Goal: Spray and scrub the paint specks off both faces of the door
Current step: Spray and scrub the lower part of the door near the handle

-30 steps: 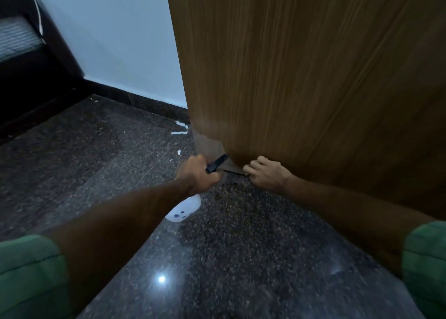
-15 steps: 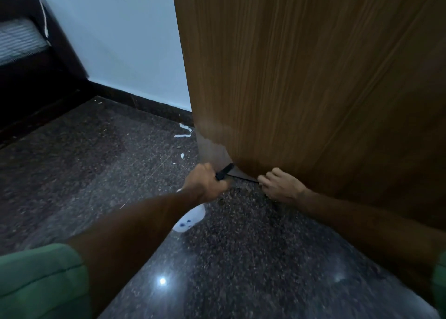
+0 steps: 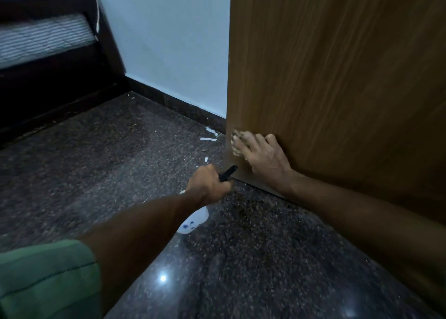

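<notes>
Wood-grain door [image 3: 337, 77] stands upright over the speckled dark floor [image 3: 265, 258]. Right hand [image 3: 263, 159] presses a scrub pad [image 3: 237, 142] against the door's lower corner, fingers spread flat. Left hand [image 3: 207, 185] grips a white spray bottle [image 3: 193, 222] by its black trigger head, near the door's bottom edge.

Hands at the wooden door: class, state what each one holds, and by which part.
Left hand grips the white spray bottle by its black trigger head. Right hand presses a pale scrub pad flat against the door.

Brown wood-grain door [image 3: 337, 77], scrub pad [image 3: 236, 142] against its lower corner, white spray bottle [image 3: 193, 223] near the floor
</notes>
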A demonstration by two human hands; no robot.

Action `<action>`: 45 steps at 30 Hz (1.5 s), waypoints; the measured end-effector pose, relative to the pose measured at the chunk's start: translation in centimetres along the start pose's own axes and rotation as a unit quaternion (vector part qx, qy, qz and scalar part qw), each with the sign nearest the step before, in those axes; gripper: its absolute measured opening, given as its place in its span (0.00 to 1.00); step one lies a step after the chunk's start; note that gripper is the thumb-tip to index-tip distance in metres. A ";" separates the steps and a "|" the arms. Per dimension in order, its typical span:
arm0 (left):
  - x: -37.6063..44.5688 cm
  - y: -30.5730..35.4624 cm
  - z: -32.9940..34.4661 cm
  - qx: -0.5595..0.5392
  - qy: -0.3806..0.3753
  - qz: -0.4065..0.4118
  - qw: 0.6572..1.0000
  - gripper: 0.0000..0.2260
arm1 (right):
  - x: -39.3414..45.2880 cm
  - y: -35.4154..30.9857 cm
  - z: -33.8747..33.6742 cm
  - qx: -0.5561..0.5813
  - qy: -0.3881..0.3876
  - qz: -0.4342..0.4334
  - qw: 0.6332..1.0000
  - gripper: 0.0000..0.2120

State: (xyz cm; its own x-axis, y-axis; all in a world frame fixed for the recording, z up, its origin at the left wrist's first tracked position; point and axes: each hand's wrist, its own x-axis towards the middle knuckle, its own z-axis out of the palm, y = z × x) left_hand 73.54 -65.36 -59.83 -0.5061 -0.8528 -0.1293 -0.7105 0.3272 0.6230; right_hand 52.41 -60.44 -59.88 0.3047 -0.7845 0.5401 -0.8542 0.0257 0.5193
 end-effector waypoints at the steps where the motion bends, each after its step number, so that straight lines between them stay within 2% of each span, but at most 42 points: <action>1: 0.1 0.0 -0.2 -0.006 0.002 0.005 1.000 0.14 | -0.4 -0.2 1.0 -0.025 -0.011 -0.053 0.998 0.19; 3: 0.1 0.3 -0.7 -0.014 0.018 0.016 1.000 0.17 | -2.5 -1.5 3.6 -0.065 -0.060 -0.164 0.982 0.17; 5: 0.2 0.7 -1.4 -0.029 0.026 0.032 0.999 0.17 | -4.4 -3.0 5.1 -0.080 -0.120 -0.198 0.970 0.17; 8: 0.8 1.3 -2.6 -0.046 0.028 0.061 0.997 0.19 | -2.6 -4.4 4.0 -0.022 -0.131 -0.126 0.983 0.18; 12: 1.8 0.9 -4.0 -0.075 0.058 0.079 0.992 0.19 | 2.9 -4.0 1.6 0.043 -0.023 0.076 0.996 0.24; 13: 1.9 0.5 -4.3 -0.078 0.071 0.078 0.991 0.18 | 3.5 -3.8 1.7 0.038 -0.017 0.078 0.996 0.24; 14: 1.9 0.2 -4.3 -0.077 0.078 0.074 0.991 0.18 | 3.5 -4.1 2.3 0.024 -0.027 0.035 0.999 0.23; 16: 1.9 -0.3 -4.5 -0.073 0.087 0.070 0.991 0.18 | 3.0 -5.2 4.0 -0.004 -0.104 -0.091 0.990 0.20; 17: 1.8 -0.6 -4.5 -0.069 0.093 0.069 0.991 0.19 | 2.7 -5.8 4.4 -0.004 -0.141 -0.113 0.984 0.18; 18: 1.7 -0.7 -4.6 -0.064 0.099 0.065 0.991 0.19 | 2.8 -6.0 3.9 0.002 -0.167 -0.102 0.981 0.16; 19: 1.6 -0.9 -4.7 -0.062 0.101 0.059 0.991 0.19 | 3.2 -6.3 3.3 0.015 -0.162 -0.070 0.984 0.17; 21: 1.4 -1.4 -4.9 -0.064 0.096 0.041 0.993 0.17 | 4.4 -5.9 1.7 0.053 -0.099 0.021 0.993 0.27; 23: 1.1 -2.0 -5.0 -0.070 0.087 0.029 0.993 0.17 | 5.3 -4.6 1.0 0.078 -0.042 0.076 0.993 0.29; 24: 1.0 -2.2 -4.9 -0.072 0.082 0.025 0.994 0.18 | 4.8 -4.2 1.4 0.061 -0.035 0.053 0.996 0.28; 25: 0.9 -2.3 -4.9 -0.075 0.075 0.026 0.994 0.19 | 4.0 -4.3 2.4 0.031 -0.040 -0.010 0.999 0.25; 27: 0.6 -2.2 -4.6 -0.073 0.057 0.032 0.995 0.18 | 1.3 -4.8 4.5 -0.024 -0.125 -0.161 0.979 0.22; 28: 0.5 -2.0 -4.5 -0.068 0.054 0.032 0.996 0.17 | 0.0 -5.3 5.3 -0.039 -0.167 -0.200 0.965 0.20; 32: 0.4 -1.6 -3.6 -0.089 0.037 0.029 0.995 0.21 | 0.2 -7.3 6.9 -0.062 -0.198 -0.212 0.955 0.19; 37: 0.0 -0.9 -2.2 -0.084 0.013 0.042 0.996 0.20 | 0.0 -7.8 5.9 -0.081 -0.214 -0.217 0.949 0.19; 39: 0.0 -0.5 -1.8 -0.074 0.008 0.044 0.996 0.17 | -1.8 -6.8 5.8 -0.098 -0.233 -0.245 0.936 0.18; 45: 0.2 0.6 -0.9 -0.045 0.000 0.041 0.998 0.16 | -9.8 -1.5 3.8 -0.100 -0.218 -0.268 0.933 0.15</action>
State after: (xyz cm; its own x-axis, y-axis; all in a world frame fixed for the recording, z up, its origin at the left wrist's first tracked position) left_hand 73.42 -65.67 -58.80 -0.5607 -0.8245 -0.0762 -0.6203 0.3573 0.6982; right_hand 49.08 -55.10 -68.44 0.4282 -0.8942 -0.1304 -0.5192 -0.3616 0.7744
